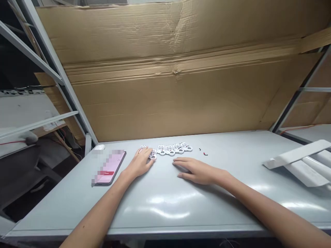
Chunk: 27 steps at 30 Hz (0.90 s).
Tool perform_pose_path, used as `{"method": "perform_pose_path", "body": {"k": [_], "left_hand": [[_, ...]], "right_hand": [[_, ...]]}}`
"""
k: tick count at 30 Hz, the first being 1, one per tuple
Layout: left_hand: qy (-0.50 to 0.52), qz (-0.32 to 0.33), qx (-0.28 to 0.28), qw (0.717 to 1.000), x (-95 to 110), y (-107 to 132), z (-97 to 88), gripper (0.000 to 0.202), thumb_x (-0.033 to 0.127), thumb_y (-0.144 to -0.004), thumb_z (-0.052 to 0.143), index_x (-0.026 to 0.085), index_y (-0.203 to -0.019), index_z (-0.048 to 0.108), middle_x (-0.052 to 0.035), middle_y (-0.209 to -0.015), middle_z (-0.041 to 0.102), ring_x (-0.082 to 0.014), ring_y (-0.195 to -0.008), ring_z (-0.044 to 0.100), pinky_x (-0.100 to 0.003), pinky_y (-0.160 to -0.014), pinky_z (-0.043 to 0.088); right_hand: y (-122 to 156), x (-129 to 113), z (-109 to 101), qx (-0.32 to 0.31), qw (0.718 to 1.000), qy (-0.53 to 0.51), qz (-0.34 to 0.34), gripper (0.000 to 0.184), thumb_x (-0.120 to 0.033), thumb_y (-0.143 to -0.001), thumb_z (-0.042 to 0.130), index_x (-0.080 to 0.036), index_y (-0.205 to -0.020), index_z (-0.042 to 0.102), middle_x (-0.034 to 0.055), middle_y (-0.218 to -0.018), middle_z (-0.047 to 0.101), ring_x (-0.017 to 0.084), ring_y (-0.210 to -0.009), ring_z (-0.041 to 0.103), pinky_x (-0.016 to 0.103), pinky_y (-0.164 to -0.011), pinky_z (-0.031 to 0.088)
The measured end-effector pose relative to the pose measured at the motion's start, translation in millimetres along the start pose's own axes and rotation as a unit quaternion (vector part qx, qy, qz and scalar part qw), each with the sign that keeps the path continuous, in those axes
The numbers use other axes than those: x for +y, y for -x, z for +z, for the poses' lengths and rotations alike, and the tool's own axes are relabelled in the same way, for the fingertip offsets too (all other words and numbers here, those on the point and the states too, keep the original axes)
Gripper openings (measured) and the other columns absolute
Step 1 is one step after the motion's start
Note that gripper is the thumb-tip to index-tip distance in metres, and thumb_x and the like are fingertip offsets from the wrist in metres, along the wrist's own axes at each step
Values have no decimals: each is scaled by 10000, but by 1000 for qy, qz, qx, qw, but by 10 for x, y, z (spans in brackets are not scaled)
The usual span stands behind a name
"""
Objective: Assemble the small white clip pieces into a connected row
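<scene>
The left hand (pixel 141 163) touches the end of a row of white plastic parts (pixel 169 150); it cannot be told if it grips one. The right hand (pixel 198 171) lies flat near the row, fingers empty.

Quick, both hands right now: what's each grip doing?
Left hand: fingers on a white plastic part; cannot tell if gripping.
Right hand: open, flat on the grey table, holding nothing.

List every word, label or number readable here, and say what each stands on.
Phone: on-screen text pixelated, unreadable.
White label, left of the desk: too small to read.
Nothing else readable.
</scene>
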<state>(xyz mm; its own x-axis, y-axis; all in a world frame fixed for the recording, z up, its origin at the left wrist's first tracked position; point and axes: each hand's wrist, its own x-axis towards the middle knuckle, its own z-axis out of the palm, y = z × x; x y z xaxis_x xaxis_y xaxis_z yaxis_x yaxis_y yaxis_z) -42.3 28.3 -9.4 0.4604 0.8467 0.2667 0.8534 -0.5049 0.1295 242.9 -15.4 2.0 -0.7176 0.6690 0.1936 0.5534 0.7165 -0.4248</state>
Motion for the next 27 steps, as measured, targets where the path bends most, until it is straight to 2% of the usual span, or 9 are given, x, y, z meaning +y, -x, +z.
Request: {"method": "perform_pose_path", "body": {"k": [3,6,9,12,14,16,20,24,27], "left_hand": [[1,21,5,1000,63,10,-70,347,406,-956,494,214,-1240,544,-89,-1299,606,-274,-1286,493,-489,-1162,237],[14,42,19,999,241,36,-130,326,429,-927,570,213,-1170,580,-74,-1193,657,-266,-1148,584,-477,-1142,269],[37,51,37,997,483,76,-114,400,480,-883,633,192,-1157,589,-99,-1154,670,-283,-1071,610,-447,-1014,414],[70,73,36,994,663,106,-41,372,494,-864,655,203,-1091,606,-86,-1089,684,-279,-1006,624,-405,-899,477],[86,77,29,993,704,115,3,367,499,-864,653,198,-1070,607,-87,-1062,686,-275,-976,630,-395,-866,489],[98,82,18,992,688,118,21,415,498,-853,670,187,-1119,593,-110,-1137,661,-285,-1023,618,-402,-885,489],[106,108,-4,989,623,122,-20,479,484,-856,672,194,-1222,565,-142,-1321,559,-310,-1196,534,-424,-985,451],[126,105,-8,986,663,129,-63,317,447,-920,589,212,-1131,610,-105,-1187,623,-279,-1097,580,-399,-934,472],[130,103,-5,986,718,136,-49,295,446,-915,596,211,-1091,624,-87,-1124,641,-267,-1044,593,-386,-903,478]], "right_hand": [[2,30,26,16,1000,-18,-13,404,-446,-923,543,-258,-1274,614,90,-1324,612,303,-1176,575,438,-991,462],[-23,44,70,43,999,-27,-4,390,-419,-924,549,-247,-1270,605,102,-1282,636,292,-1142,591,451,-974,466],[-68,46,114,120,991,-49,41,351,-374,-935,526,-215,-1237,609,122,-1240,652,277,-1117,600,457,-965,459],[-104,45,129,172,978,-83,77,250,-363,-916,550,-209,-1080,659,104,-1093,695,251,-993,635,417,-868,493],[-116,44,126,168,977,-104,79,195,-359,-898,574,-205,-960,677,78,-975,708,224,-888,644,377,-796,501],[-122,44,125,155,977,-126,69,163,-336,-885,590,-201,-891,683,58,-914,709,200,-832,644,348,-768,497],[-129,45,143,139,977,-154,50,138,-296,-875,591,-203,-894,691,50,-909,716,191,-825,648,326,-764,495],[-133,45,159,142,977,-155,42,128,-276,-865,592,-206,-885,697,49,-916,720,195,-837,650,330,-776,494],[-133,46,159,142,978,-145,45,116,-246,-856,590,-206,-843,698,45,-877,716,195,-813,645,335,-763,492]]}}
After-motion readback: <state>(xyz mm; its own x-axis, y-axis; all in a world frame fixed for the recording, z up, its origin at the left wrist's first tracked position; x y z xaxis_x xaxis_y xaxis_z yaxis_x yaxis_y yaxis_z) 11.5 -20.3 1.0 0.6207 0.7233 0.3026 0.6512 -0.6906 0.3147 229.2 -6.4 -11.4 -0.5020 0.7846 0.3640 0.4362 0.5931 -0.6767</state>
